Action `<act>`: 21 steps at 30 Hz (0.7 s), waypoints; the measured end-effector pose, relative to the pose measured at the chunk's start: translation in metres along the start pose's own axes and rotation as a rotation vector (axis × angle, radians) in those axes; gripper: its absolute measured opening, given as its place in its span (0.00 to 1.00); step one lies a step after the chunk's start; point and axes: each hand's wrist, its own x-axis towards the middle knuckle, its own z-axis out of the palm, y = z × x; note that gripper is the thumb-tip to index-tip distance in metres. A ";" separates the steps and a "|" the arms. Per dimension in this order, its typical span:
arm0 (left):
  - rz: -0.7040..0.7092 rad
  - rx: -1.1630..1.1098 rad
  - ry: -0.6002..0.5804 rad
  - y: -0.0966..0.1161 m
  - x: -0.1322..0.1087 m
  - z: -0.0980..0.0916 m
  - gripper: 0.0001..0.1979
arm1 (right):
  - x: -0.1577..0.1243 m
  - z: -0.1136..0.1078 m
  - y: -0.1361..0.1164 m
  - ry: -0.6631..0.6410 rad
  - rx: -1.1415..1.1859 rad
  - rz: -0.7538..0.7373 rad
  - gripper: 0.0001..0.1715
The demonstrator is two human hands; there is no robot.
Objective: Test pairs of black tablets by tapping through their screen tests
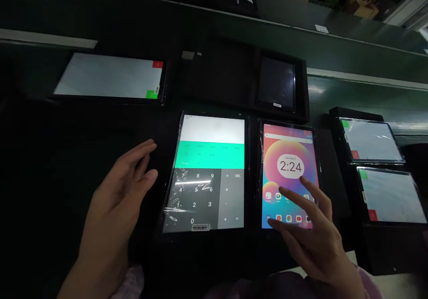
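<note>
Two lit tablets lie side by side on a dark bench in the head view. The left tablet (207, 174) shows a calculator with a green band and still wears a shiny plastic film. The right tablet (289, 156) shows a colourful home screen reading 2:24. My left hand (117, 201) lies open, fingers stretched out, just left of the calculator tablet's edge. My right hand (310, 227) hovers open over the lower part of the home-screen tablet, fingers spread and fingertips near its app icons. Neither hand holds anything.
A tablet with a white screen (110, 76) lies at the back left, and a dark-screened tablet (276, 82) in a black tray at the back middle. Two more white-screened tablets (371, 140) (391, 196) sit stacked at the right. A green conveyor edge (351, 53) runs behind.
</note>
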 end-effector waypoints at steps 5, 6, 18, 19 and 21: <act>0.032 -0.032 -0.010 -0.006 0.004 -0.001 0.16 | -0.002 0.002 0.004 0.070 0.003 0.015 0.16; 0.041 -0.030 -0.010 -0.007 0.005 -0.002 0.16 | -0.002 0.001 0.005 0.104 0.008 0.022 0.16; 0.098 -0.055 -0.037 -0.009 0.007 0.000 0.14 | -0.004 -0.003 0.013 0.249 -0.009 0.042 0.17; 0.106 -0.052 -0.038 -0.009 0.007 0.000 0.14 | -0.004 -0.002 0.013 0.236 -0.012 0.041 0.16; 0.112 -0.049 -0.034 -0.009 0.007 0.000 0.14 | -0.003 -0.001 0.012 0.202 -0.014 0.033 0.16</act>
